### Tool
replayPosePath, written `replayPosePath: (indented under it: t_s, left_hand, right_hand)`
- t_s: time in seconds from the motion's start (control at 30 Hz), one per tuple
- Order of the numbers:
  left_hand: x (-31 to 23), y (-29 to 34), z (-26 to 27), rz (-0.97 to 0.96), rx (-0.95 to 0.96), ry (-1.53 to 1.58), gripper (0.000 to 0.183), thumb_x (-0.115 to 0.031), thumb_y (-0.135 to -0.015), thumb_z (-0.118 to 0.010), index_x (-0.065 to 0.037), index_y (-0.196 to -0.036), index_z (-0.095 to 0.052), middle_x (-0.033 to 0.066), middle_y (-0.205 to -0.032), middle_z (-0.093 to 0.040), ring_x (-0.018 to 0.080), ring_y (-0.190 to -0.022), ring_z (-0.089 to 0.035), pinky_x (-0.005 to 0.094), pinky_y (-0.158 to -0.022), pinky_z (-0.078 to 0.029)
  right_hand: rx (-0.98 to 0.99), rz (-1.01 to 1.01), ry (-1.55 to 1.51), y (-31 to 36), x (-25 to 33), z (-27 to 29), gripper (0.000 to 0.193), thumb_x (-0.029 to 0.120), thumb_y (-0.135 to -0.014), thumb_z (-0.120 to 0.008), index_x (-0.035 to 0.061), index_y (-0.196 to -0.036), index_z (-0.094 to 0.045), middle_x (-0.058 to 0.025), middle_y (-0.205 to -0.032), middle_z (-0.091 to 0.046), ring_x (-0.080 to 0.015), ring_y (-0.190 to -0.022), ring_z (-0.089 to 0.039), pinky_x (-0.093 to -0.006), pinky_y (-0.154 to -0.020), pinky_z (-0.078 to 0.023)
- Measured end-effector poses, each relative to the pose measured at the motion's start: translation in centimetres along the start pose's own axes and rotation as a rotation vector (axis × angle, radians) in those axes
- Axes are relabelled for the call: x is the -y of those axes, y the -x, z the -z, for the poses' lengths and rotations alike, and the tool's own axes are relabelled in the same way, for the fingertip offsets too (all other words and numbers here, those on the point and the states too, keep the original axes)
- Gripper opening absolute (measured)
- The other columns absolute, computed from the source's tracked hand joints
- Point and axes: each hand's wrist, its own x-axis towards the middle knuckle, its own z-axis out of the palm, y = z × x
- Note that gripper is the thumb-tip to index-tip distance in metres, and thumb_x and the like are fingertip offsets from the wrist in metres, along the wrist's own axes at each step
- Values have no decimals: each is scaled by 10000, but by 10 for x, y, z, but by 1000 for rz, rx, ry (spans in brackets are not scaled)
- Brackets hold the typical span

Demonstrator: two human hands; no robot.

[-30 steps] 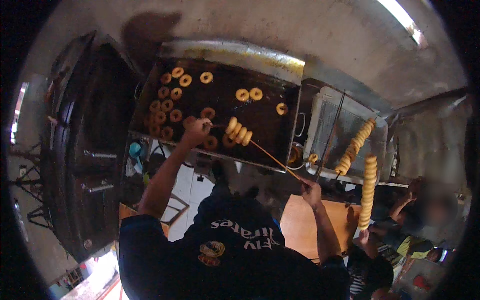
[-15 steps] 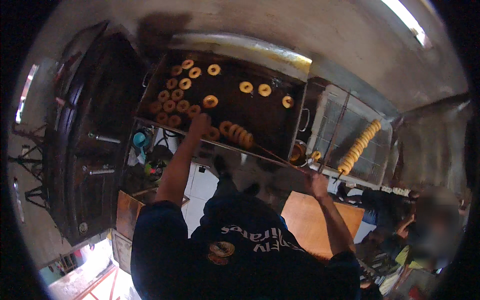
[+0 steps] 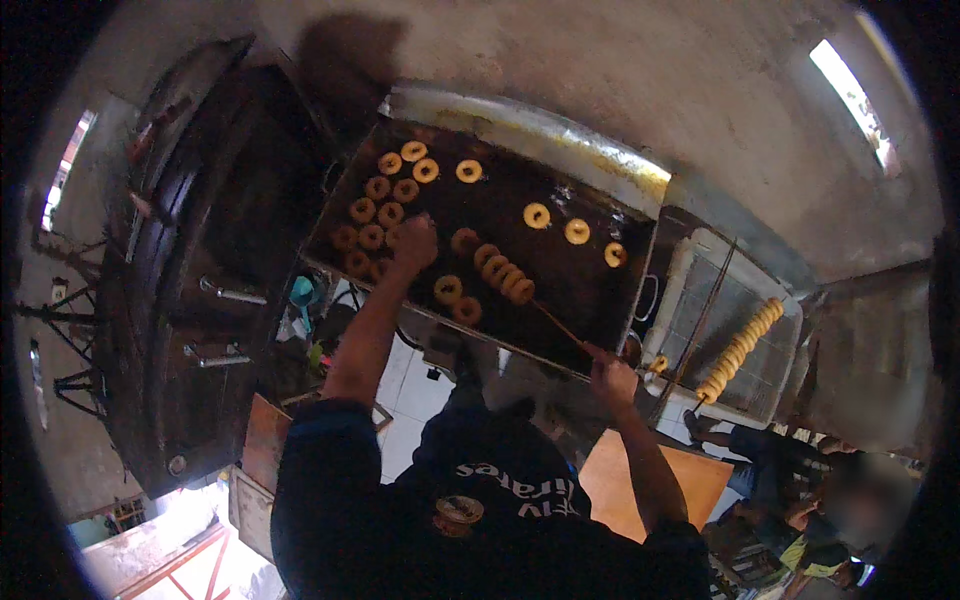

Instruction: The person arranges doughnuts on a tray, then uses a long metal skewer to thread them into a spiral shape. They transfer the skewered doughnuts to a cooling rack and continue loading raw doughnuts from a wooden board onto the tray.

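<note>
Rings [image 3: 506,278], doughnut-like, several threaded on a stick [image 3: 560,323] over the wide vat [image 3: 590,290]; can't tell if they touch the surface. R hand [image 3: 612,378] gripping the stick's near end, by the vat's front edge. L hand [image 3: 415,242] out over the vat, beside loose rings [image 3: 371,237]; can't tell if its fingers hold anything. Risk: tip dips, rings prob. slide off & splash what looks like hot oil. L hand's v. low, so poss. burn w/ any slip.

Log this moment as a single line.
left hand: above dark rectangular metal fryer | right hand: gripping thin brown stick | stick: threaded through several golden-brown ring-shaped doughnuts
</note>
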Motion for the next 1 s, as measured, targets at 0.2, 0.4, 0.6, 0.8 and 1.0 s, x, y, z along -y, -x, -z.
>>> replayPosePath:
  t_s: [0.2,0.4,0.6,0.8,1.0]
  left_hand:
    - [139,-27,29,-493,34,-139,185,-186,-956,-601,-69,-1003,-736,201,-1054,-706,411,-989,-689,500,-819,-561]
    - [87,50,66,-545,-98,-270,203,-207,-973,-600,-63,-1014,-737,178,-986,-711,387,-938,-702,516,-770,-554]
    - [88,88,6,-168,-101,-179,251,-252,-940,-603,-87,-1085,-725,170,-864,-673,399,-836,-680,528,-767,-534]
    - [168,75,1,-191,-294,-299,278,-265,-896,-634,-53,-1061,-705,156,-877,-691,354,-871,-705,515,-788,-543]
    - [157,59,19,-181,15,-70,279,-258,-913,-630,-67,-1104,-698,161,-989,-718,338,-933,-717,519,-758,-562]
  right_hand:
    - [-181,390,-250,-93,-31,-83,408,171,-920,-651,313,-1297,-714,-137,-1091,-752,-366,-990,-729,-466,-805,-584]
    - [-112,396,-250,-91,-28,-70,309,197,-966,-642,262,-1247,-753,-122,-1005,-753,-343,-921,-728,-455,-789,-567]
    - [-22,403,165,-73,-18,-13,349,279,-982,-600,333,-1308,-712,-114,-971,-742,-336,-881,-726,-451,-768,-565]
    - [22,445,-54,-94,-18,-41,344,265,-982,-596,323,-1299,-717,-118,-1083,-748,-340,-933,-729,-455,-804,-571]
    - [37,399,-114,-118,21,-76,343,236,-984,-581,300,-1287,-728,-128,-1152,-743,-344,-983,-724,-456,-848,-577]
